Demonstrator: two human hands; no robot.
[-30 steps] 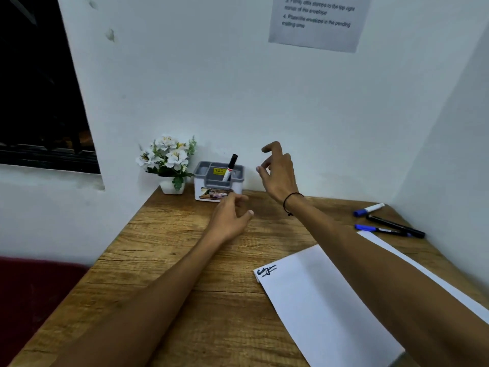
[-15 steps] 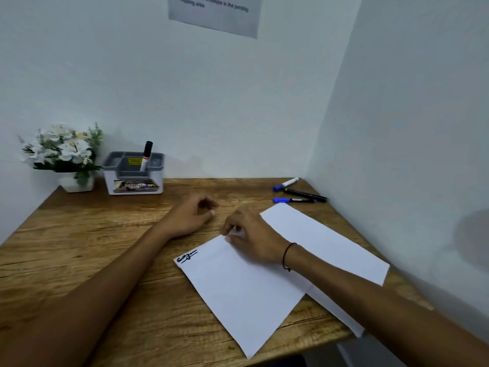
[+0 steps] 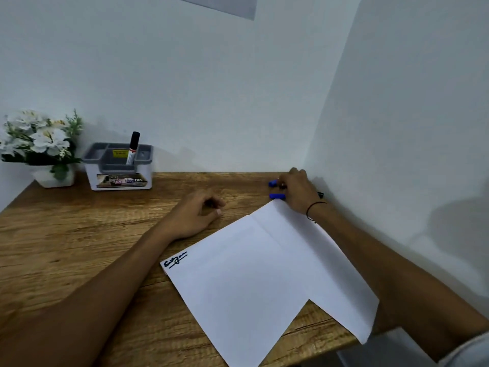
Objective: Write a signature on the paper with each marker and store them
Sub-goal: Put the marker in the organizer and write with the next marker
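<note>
Fingers (image 3: 284, 182) of your right hand (image 3: 297, 190) curl over the markers (image 3: 276, 196) by the right wall, grip unclear | your left hand (image 3: 197, 213) rests loosely curled on the desk (image 3: 79, 234) | paper (image 3: 238, 287) lies between your arms, signature (image 3: 175, 260) at its left corner | one marker (image 3: 133, 148) stands in the organizer (image 3: 119, 168)

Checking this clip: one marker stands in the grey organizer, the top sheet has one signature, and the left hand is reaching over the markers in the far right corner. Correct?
Not quite: the head view shows the right hand over the markers in the far right corner. The left hand rests curled on the desk. The rest holds: one marker stands in the grey organizer, and the top sheet has one signature.
</note>
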